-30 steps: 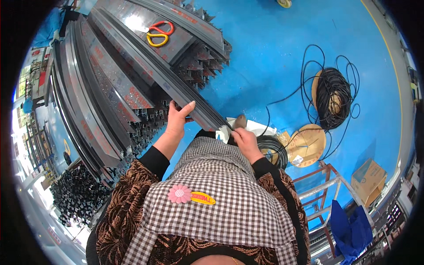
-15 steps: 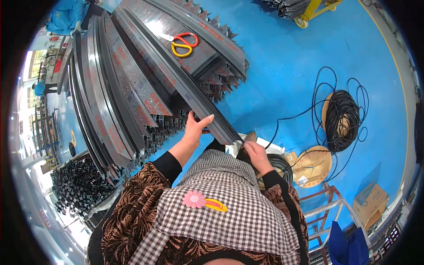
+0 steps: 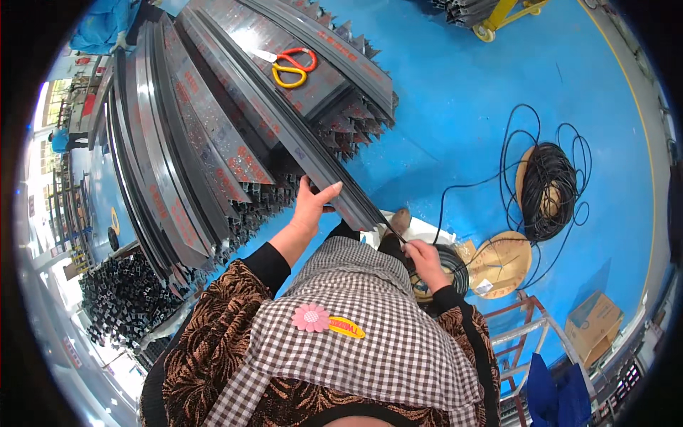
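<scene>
A long dark grey metal profile (image 3: 313,156) slants from the stack towards me. My left hand (image 3: 310,206) is closed round it close to its near end, with the thumb lying on top. Just beyond that end, my right hand (image 3: 427,262) pinches a thin black cord (image 3: 397,236) between thumb and fingers. The cord stretches from the profile's end to my fingertips; whether it sits in a groove of the profile cannot be made out. Scissors (image 3: 292,69) with one red and one yellow handle lie on the profiles further up.
Stacked profiles (image 3: 192,142) with jagged ends fill the left. On the blue floor to the right are a coil of black cord (image 3: 548,188), a round cardboard disc (image 3: 501,263) and a carton (image 3: 594,324). A metal frame (image 3: 526,331) stands at lower right.
My right hand has moved slightly down and right, away from the profile's end, and a short length of cord now shows between them. The left hand keeps its grip.
</scene>
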{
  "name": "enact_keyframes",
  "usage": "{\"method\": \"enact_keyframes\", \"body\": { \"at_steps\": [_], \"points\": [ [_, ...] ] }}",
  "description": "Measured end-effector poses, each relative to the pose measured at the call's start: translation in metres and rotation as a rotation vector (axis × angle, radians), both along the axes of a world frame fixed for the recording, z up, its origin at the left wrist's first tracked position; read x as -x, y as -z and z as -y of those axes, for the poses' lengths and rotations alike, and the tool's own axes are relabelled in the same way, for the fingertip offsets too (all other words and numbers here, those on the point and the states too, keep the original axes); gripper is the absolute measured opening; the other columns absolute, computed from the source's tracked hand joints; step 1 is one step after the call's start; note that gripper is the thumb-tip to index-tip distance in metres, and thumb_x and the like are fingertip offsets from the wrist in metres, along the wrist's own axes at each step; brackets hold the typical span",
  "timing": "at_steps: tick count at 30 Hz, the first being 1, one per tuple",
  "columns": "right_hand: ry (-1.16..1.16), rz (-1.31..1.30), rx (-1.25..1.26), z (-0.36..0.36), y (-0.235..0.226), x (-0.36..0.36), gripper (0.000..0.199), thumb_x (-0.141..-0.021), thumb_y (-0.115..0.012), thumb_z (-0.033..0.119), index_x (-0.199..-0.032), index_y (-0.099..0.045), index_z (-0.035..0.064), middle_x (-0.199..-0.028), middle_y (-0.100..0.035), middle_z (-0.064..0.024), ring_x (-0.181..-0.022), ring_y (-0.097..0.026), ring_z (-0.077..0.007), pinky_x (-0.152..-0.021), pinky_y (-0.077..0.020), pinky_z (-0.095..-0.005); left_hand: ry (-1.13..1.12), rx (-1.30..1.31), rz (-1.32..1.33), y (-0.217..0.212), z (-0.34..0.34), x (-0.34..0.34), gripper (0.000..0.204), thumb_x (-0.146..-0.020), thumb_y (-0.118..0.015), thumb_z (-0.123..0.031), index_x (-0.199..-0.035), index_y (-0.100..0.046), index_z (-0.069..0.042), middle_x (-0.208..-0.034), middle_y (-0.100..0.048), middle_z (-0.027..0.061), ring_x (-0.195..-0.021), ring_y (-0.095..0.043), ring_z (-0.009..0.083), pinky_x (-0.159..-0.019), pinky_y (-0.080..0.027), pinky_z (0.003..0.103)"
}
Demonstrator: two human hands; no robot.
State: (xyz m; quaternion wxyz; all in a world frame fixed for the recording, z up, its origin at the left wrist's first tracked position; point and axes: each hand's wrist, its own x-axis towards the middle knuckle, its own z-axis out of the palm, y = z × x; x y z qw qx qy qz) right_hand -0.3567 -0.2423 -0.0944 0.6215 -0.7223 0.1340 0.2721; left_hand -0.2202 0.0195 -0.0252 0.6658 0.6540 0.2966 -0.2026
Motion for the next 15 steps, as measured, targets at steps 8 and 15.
{"method": "enact_keyframes", "body": {
  "at_steps": [8, 15],
  "points": [
    [0.060, 0.203, 0.064, -0.028, -0.004, -0.023, 0.020, -0.087, -0.055, 0.018, -0.090, -0.062, -0.0012, -0.079, -0.061, -0.0071, -0.069, -0.054, -0.0220, -0.064, -0.0417, -0.0306, 0.025, -0.024, -0.011, 0.006, -0.004, -0.002, 0.063, -0.077, -0.071, -0.027, -0.122, -0.035, -0.003, -0.109, -0.052, 0.0159, -0.090, -0.057, 0.0247, -0.072, -0.046, 0.037],
    [0.024, 0.214, 0.095, -0.021, -0.009, -0.018, 0.021, -0.087, -0.055, 0.018, -0.092, -0.062, -0.0012, -0.082, -0.061, -0.0069, -0.072, -0.055, -0.0220, -0.066, -0.0422, -0.0300, 0.001, -0.020, 0.025, 0.007, 0.000, 0.000, 0.062, -0.077, -0.071, -0.026, -0.122, -0.035, -0.002, -0.109, -0.052, 0.0163, -0.090, -0.057, 0.0247, -0.072, -0.047, 0.036]
  ]
}}
